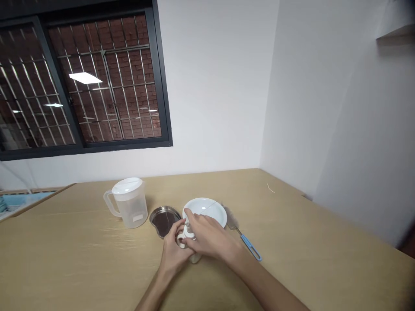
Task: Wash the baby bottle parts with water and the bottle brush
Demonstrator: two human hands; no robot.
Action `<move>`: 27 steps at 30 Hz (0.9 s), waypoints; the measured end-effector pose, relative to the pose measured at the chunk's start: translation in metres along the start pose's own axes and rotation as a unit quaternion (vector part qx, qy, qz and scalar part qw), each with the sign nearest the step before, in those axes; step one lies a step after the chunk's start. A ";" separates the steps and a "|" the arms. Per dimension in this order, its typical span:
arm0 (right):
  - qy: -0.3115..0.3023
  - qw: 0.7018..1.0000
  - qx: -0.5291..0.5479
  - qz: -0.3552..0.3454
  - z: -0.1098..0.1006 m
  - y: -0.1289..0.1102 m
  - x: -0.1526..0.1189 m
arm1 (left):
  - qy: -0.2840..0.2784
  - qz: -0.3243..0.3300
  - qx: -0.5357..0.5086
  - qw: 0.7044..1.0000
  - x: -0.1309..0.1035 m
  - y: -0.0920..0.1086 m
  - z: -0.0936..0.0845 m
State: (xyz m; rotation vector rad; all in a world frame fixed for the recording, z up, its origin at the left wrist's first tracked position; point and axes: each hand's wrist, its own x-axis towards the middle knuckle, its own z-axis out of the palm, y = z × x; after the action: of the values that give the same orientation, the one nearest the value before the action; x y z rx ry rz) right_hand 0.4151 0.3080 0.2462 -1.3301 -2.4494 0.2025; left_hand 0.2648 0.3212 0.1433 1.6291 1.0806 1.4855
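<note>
A small white-topped container [188, 233] with a loop handle and a metal piece on top is between my hands, its pale lower end showing below them. My left hand [173, 250] is closed around its handle side. From the right, my right hand [207, 233] grips its upper part, the index finger raised by the metal piece. My fingers hide much of the container, so I cannot tell its exact kind. Just behind the hands lie a white plate [207, 207] and a shiny metal kidney dish [164, 220] with a dark-looking inside.
A clear plastic pitcher [131, 209] with a white lid stands to the left. A brush [249, 247] with a blue handle and grey bristles lies right of the plate. A thin pale strip [270, 188] lies farther back. Walls and a barred window [103, 82] border the wooden table [81, 259].
</note>
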 end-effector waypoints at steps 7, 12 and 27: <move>-0.026 0.975 0.220 -0.026 -0.018 0.038 0.007 | -0.047 -0.010 0.017 0.999 0.008 0.002 -0.007; -0.031 0.945 0.324 -0.040 -0.016 0.050 0.013 | -0.060 -0.029 0.044 0.997 0.011 0.010 -0.009; -0.016 0.855 0.515 -0.055 0.029 0.082 0.019 | -0.130 0.016 0.123 0.984 0.011 0.001 -0.008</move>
State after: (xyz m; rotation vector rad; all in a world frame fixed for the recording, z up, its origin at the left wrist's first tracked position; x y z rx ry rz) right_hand 0.4592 0.3703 0.2002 -0.6733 -1.8640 1.2871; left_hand 0.2574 0.3305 0.1505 1.9581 1.1262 1.1510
